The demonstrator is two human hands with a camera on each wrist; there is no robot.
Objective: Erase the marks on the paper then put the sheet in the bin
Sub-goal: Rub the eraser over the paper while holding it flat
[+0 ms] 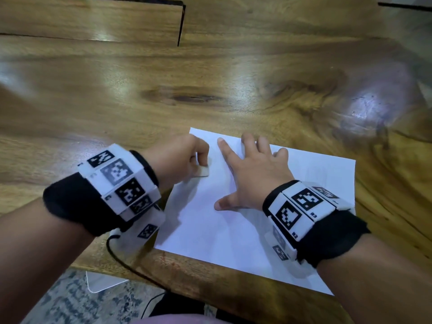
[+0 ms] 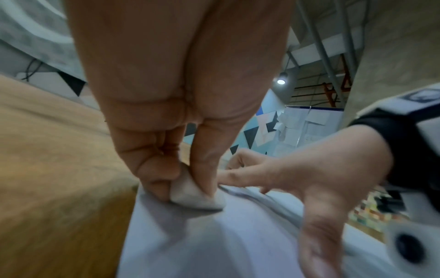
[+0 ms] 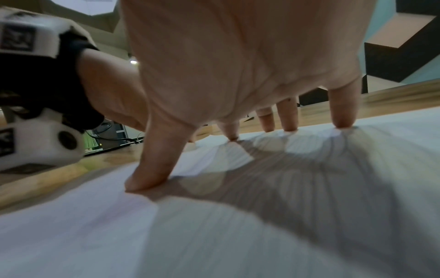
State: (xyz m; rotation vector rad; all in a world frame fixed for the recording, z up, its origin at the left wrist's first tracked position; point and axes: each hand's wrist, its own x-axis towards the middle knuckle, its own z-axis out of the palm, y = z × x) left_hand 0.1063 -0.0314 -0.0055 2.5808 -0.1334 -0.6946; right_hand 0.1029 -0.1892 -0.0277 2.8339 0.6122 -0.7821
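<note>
A white sheet of paper [image 1: 252, 225] lies on the wooden table near its front edge. My left hand [image 1: 184, 157] pinches a small white eraser [image 1: 202, 171] and holds it down on the sheet's left side. The left wrist view shows the eraser [image 2: 197, 195] between thumb and fingers, touching the paper [image 2: 214, 244]. My right hand [image 1: 254, 174] lies spread on the sheet, fingertips and thumb pressing it flat. In the right wrist view its straight fingers [image 3: 342, 112] stand on the paper [image 3: 238, 235]. Faint pencil marks [image 1: 327, 181] show right of that hand. No bin is in view.
The wooden table [image 1: 163, 90] stretches far beyond the sheet. A black cable [image 1: 121, 260] hangs from the left wrist unit over the table's front edge. Below that edge a white object [image 1: 102, 280] lies on a patterned floor.
</note>
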